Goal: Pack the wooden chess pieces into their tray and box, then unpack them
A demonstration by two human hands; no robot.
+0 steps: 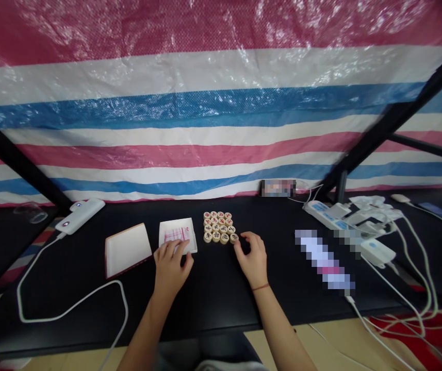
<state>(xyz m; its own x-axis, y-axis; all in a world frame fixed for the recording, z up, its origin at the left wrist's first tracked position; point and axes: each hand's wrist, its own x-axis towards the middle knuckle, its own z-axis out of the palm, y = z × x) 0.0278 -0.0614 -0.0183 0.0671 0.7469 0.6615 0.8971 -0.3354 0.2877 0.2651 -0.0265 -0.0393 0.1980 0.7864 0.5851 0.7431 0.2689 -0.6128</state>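
Toward the middle of the desk (213, 293), just short of its back edge, I see the chess pieces (217, 225) lying in a tight block, faces up. At the block's near right corner sits the right hand (252, 260), fingers curled, tips touching the corner piece (234, 237); whether they have pinched it, I cannot tell. Spread flat over the near rim of the white box (184, 226), the left hand (172, 265) grips nothing. That box stands just left of the block, the white lid (126, 250) further left. Nearer the pieces is the right hand; they lie ahead and left of it.
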